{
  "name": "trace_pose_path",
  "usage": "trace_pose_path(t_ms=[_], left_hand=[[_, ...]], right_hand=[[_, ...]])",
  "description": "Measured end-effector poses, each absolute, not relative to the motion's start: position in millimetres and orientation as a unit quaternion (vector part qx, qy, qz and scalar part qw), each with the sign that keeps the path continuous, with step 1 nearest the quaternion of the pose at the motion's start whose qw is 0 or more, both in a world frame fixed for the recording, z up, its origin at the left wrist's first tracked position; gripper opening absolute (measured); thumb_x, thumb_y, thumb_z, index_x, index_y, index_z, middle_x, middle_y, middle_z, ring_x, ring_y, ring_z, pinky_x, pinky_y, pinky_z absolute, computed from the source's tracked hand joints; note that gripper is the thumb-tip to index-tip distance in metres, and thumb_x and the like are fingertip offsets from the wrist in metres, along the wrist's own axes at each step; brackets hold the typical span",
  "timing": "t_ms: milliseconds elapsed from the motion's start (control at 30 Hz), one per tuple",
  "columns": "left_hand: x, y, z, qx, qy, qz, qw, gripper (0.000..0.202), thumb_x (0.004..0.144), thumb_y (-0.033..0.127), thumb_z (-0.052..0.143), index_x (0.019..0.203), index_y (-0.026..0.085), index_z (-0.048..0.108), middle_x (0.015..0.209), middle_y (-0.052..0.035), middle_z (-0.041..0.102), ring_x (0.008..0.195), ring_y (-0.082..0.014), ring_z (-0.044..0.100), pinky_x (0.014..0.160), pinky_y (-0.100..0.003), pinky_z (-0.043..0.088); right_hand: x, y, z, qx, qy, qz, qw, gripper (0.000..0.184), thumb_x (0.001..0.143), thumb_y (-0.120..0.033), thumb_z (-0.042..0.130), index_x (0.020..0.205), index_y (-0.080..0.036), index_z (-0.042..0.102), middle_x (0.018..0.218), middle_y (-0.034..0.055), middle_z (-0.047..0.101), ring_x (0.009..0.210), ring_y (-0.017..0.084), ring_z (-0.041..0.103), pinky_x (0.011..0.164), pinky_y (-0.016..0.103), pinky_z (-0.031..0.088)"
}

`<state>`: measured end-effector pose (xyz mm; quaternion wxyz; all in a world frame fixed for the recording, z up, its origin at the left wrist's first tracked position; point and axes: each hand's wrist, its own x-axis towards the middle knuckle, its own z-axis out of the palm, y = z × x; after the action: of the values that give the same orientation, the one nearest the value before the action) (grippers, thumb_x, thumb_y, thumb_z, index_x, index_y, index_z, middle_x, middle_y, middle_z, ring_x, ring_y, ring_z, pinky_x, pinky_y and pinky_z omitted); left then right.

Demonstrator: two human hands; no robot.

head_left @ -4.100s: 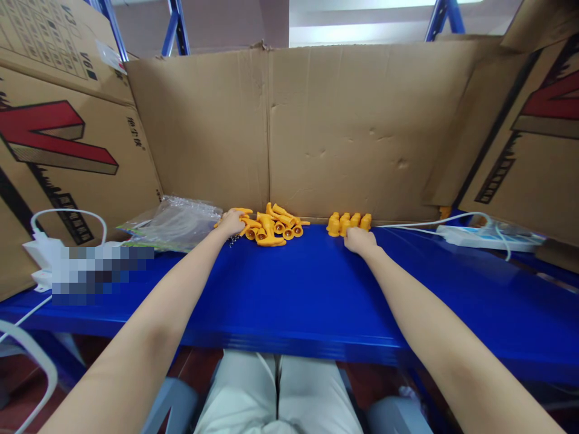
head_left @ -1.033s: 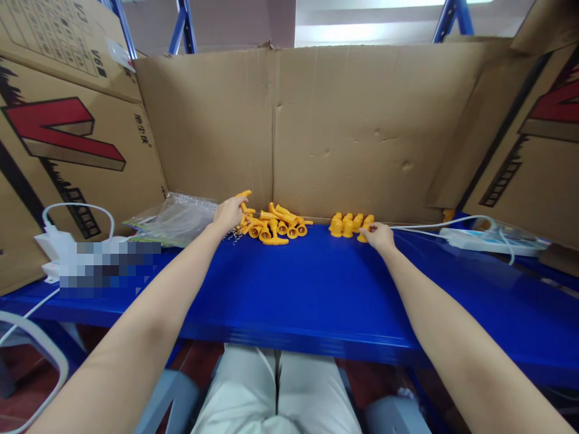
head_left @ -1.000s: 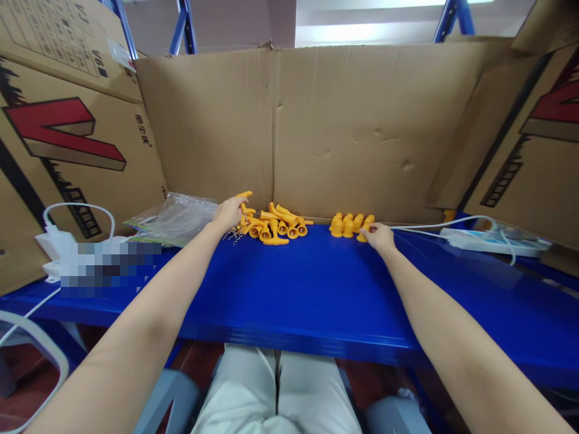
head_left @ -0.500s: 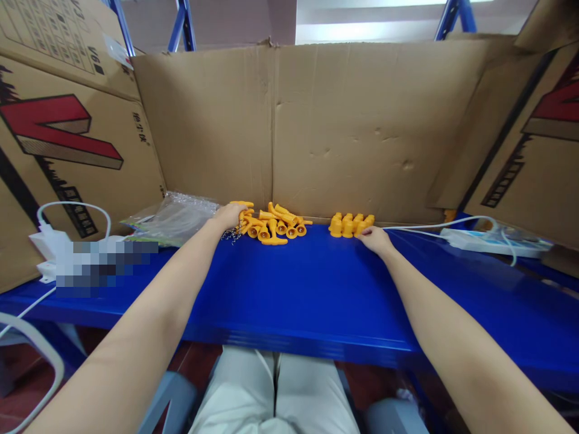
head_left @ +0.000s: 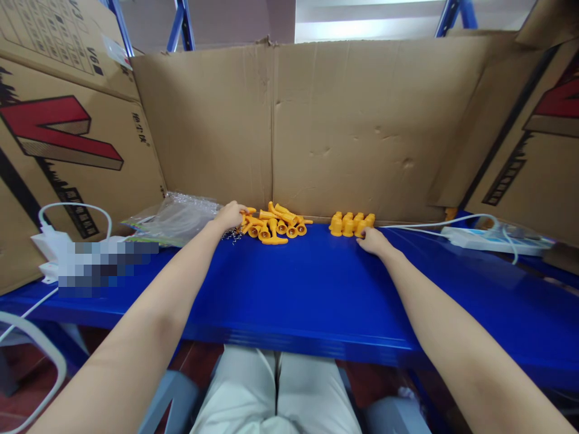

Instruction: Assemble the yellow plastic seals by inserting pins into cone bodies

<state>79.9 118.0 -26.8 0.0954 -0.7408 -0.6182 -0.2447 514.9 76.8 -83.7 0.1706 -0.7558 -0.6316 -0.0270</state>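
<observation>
While my left hand (head_left: 230, 215) touches orange handles (head_left: 273, 229) and my right hand (head_left: 374, 242) orange cups (head_left: 348, 227), I can't tell whether fingers pinch.

Bright, whitish light glows from the far strip (head_left: 398, 23) beyond the cardboard panel (head_left: 362, 114), nearly washed out, while the panel itself is evenly and softly lit. The blue tabletop (head_left: 289, 283) carries a faint sheen toward the right, and small glints speckle the plastic bag (head_left: 185, 217) at left. Beneath, the floor (head_left: 199, 358) sits in dim shadow. Wide-angle stretching pulls at the near forearms (head_left: 149, 319); the small yellow pieces (head_left: 280, 228) look slightly soft (a pixelated patch (head_left: 97, 265) blots out detail at left).
</observation>
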Motion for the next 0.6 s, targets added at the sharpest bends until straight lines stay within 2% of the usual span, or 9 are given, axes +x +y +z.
trace_pose_path(t_ms=[333, 467, 600], left_hand=[[83, 109, -18, -0.762, -0.613, -0.194, 0.071, 0.043, 0.068, 0.01, 0.049, 0.101, 0.02, 0.075, 0.097, -0.0062, 0.073, 0.094, -0.0205, 0.066, 0.083, -0.024, 0.049], [90, 110, -25, -0.769, -0.606, -0.188, 0.078, 0.045, 0.068, 0.013, 0.054, 0.108, 0.021, 0.072, 0.108, -0.006, 0.069, 0.099, -0.0213, 0.064, 0.089, -0.026, 0.048], [97, 106, -30, -0.776, -0.6, -0.171, 0.094, 0.049, 0.074, 0.018, 0.053, 0.121, 0.024, 0.064, 0.126, -0.0069, 0.06, 0.117, -0.0227, 0.055, 0.101, -0.031, 0.041]], right_hand=[[512, 73, -82, -0.764, -0.632, -0.026, 0.131, 0.038, 0.086, -0.029, 0.053, 0.118, -0.01, 0.059, 0.12, 0.0171, 0.063, 0.112, 0.027, 0.059, 0.085, 0.031, 0.046], [512, 72, -81, -0.76, -0.636, -0.018, 0.134, 0.039, 0.086, -0.028, 0.052, 0.119, -0.008, 0.058, 0.121, 0.0196, 0.062, 0.113, 0.029, 0.058, 0.087, 0.033, 0.046], [511, 71, -81, -0.758, -0.636, -0.016, 0.141, 0.039, 0.086, -0.027, 0.053, 0.119, -0.007, 0.059, 0.122, 0.0202, 0.061, 0.113, 0.03, 0.058, 0.089, 0.035, 0.045]])
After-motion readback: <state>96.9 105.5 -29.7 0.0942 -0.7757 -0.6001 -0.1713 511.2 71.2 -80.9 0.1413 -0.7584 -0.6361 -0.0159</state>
